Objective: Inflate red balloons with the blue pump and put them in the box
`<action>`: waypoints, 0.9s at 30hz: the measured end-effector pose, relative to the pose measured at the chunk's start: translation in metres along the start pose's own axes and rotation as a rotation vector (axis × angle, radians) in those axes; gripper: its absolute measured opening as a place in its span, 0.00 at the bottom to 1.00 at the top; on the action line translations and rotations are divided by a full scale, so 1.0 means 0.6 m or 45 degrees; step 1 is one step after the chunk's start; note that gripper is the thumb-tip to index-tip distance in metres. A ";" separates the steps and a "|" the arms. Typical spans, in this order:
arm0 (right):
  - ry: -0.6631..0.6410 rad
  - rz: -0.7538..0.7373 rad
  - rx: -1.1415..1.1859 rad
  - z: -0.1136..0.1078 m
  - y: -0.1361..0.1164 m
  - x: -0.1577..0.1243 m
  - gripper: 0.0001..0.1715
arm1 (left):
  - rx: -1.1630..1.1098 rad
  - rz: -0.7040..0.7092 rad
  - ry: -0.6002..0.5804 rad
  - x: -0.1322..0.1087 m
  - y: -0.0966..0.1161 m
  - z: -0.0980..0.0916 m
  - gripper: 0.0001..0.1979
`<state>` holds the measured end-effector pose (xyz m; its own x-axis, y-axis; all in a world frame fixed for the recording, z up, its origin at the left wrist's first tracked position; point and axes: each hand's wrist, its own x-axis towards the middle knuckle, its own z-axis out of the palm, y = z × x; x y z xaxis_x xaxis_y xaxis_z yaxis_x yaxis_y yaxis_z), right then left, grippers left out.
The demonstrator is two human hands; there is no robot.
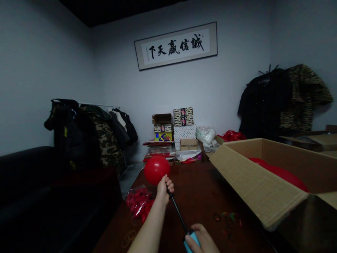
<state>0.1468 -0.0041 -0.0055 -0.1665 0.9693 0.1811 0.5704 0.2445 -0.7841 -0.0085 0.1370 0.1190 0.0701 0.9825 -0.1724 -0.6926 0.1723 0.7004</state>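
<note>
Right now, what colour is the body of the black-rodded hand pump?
The pump body is light blue, best seen in the head view.

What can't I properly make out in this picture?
All in the head view:
- The neck of the red balloon: hidden by the left fingers.
- The blue handle's lower end: covered by the right fingers and the bottom edge.
- Undersides of the red shapes: behind the cardboard box's near side.
- Small coloured items: too small, dim.

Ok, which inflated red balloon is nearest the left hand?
The round red balloon held in the left hand, at the far end of the blue-and-black pump; the other inflated red balloons lie inside the open brown cardboard box.
</note>
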 end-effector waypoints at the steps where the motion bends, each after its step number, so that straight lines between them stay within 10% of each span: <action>1: -0.022 -0.019 0.011 -0.009 -0.011 0.006 0.38 | 0.007 -0.003 -0.018 -0.002 -0.005 0.003 0.17; 13: 0.092 -0.036 0.108 -0.041 -0.103 0.117 0.33 | 0.156 -0.091 -0.162 -0.017 -0.039 0.018 0.19; 27: -0.042 0.023 -0.045 -0.011 -0.030 0.028 0.31 | 0.110 0.030 0.011 0.013 -0.005 -0.008 0.20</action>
<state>0.1391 0.0079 0.0160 -0.1818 0.9723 0.1472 0.6018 0.2284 -0.7653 -0.0094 0.1440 0.1122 0.0482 0.9858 -0.1609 -0.6294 0.1550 0.7615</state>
